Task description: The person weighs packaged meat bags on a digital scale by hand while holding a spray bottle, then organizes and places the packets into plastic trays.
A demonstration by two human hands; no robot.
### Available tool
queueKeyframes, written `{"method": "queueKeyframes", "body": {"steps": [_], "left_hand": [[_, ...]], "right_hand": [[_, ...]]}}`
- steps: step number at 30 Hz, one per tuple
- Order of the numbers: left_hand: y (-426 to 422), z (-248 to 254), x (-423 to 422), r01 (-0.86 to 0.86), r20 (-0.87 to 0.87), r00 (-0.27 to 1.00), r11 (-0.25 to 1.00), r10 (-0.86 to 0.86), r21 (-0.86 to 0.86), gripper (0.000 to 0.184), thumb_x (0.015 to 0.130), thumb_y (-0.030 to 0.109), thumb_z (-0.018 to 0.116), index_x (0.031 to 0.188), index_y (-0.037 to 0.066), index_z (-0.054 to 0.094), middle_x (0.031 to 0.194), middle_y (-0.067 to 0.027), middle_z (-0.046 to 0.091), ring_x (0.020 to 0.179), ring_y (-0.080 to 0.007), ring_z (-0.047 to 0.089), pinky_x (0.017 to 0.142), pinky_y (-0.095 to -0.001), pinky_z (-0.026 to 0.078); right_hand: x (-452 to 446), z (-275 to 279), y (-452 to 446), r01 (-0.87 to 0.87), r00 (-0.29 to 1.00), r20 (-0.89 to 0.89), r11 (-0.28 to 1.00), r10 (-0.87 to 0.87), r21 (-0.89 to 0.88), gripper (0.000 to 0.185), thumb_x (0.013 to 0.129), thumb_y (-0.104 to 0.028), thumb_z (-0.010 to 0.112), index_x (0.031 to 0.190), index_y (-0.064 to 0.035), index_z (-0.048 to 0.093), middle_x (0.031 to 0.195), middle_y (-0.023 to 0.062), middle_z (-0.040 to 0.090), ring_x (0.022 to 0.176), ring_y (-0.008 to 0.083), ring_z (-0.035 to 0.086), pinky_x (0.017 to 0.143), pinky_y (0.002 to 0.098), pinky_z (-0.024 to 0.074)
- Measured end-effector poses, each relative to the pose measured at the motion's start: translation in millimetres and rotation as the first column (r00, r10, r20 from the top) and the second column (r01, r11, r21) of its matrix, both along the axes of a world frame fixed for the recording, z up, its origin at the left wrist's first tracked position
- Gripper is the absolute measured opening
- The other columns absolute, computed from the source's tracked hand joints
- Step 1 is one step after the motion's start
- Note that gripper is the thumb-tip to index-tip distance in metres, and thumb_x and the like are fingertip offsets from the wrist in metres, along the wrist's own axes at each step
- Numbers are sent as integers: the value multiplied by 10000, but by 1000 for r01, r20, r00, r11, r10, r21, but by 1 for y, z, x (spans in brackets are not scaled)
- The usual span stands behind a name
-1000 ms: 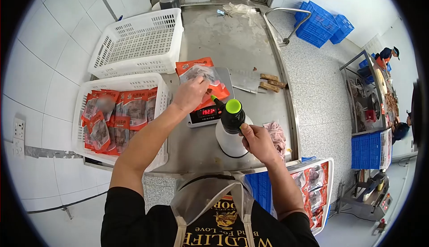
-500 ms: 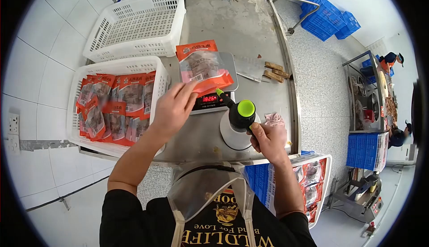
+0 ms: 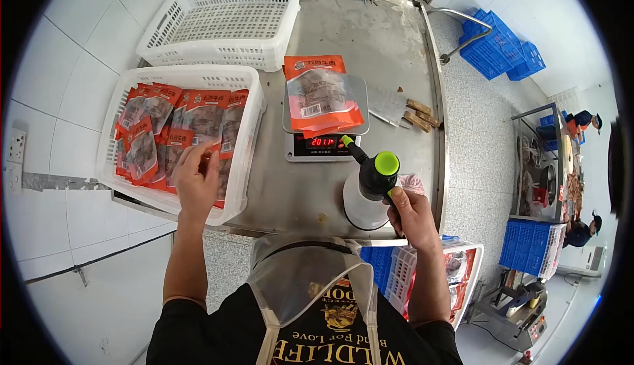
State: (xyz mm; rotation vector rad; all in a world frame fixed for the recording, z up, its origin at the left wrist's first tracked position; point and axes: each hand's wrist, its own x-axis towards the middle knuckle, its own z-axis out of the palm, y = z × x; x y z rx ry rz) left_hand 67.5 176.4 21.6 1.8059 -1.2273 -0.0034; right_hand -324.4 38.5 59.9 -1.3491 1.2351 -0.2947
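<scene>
On the kitchen scale (image 3: 321,147), whose display is lit red, lies a red-and-clear food packet (image 3: 323,94) with dark pieces inside. My left hand (image 3: 197,179) hovers over the right side of a white basket (image 3: 257,137), beside several similar packets (image 3: 206,115); its fingers are slightly bent and apart, with nothing seen in them. My right hand (image 3: 415,216) is wrapped round the handle of a spray bottle (image 3: 367,197) with a black head and green knob. The bottle stands upright on the metal table, its green nozzle close to the scale's front.
Another white basket (image 3: 224,18) stands behind the filled one. A cleaver (image 3: 386,106) and wooden handles (image 3: 420,115) lie right of the scale. A pink cloth (image 3: 413,183) is behind my right hand. Two people work at a far bench (image 3: 553,160) on the right.
My left hand has let go of the packet on the scale and moved left to the filled basket. The display changed from about 182 to about 201. My right hand stays on the bottle.
</scene>
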Motion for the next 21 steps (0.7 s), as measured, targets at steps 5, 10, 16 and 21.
{"method": "queueKeyframes", "body": {"steps": [5,10,16,21], "left_hand": [[41,-25,97,-193,134,979,917,155,350,238,895,41,669,1129,-2,659,962,-152,645,822,-277,667,708,-401,523],[146,-99,251,-446,506,862,451,-15,773,344,835,98,677,1165,32,604,1189,-233,599,1071,-401,624,935,-489,521],[141,-102,282,-342,410,911,466,-50,816,408,812,220,743,1132,11,601,1156,-246,615,1071,-445,618,928,-507,516],[151,-148,342,-345,480,865,522,-147,780,240,879,6,530,1106,-9,606,1086,-247,635,1038,-444,620,879,-519,509]], "right_hand": [[0,-2,5,94,995,9,995,-95,25,458,1063,-381,515,888,21,648,574,-14,503,476,51,425,440,239,299],[-17,-15,7,67,997,31,995,-65,-77,565,1048,-511,452,906,1,643,561,16,527,419,82,449,393,234,319],[-26,-17,7,135,991,12,988,-134,-77,613,1050,-519,461,944,54,649,607,31,561,460,99,492,431,245,354],[-31,-21,18,162,980,127,985,-153,-61,619,1050,-527,459,966,61,629,610,37,539,510,101,460,492,257,342]]}}
